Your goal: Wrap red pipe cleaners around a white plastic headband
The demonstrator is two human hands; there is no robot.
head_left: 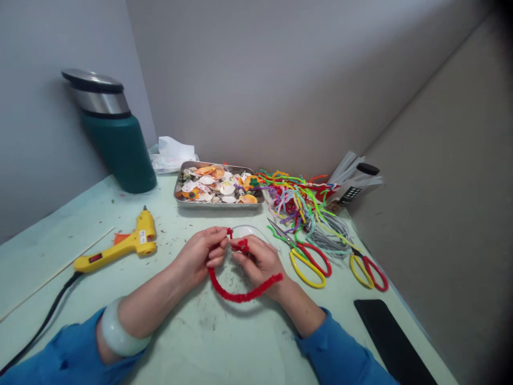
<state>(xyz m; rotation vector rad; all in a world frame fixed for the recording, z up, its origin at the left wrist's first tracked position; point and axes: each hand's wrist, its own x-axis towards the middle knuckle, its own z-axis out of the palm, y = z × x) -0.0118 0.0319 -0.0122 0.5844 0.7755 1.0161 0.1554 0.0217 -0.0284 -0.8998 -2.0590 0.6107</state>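
Note:
A fuzzy red pipe cleaner (240,297) is held between my two hands over the middle of the table. Its long tail curves below them, while its upper end is bent into small folds at the fingertips. My left hand (202,251) pinches it between thumb and fingers. Closed on the bent part of the same red stem is my right hand (258,262), its thumb close to the left fingertips. Just behind the hands lies a thin grey wire loop (262,231), partly covered by them.
A yellow glue gun (120,247) with a black cord and a thin stick (56,275) lie left. Behind stand a green bottle (118,144) and a metal tray (220,205) of shells. Pipe cleaners (296,200), scissors (306,259), more scissors (367,270) and a black phone-like slab (390,342) are right.

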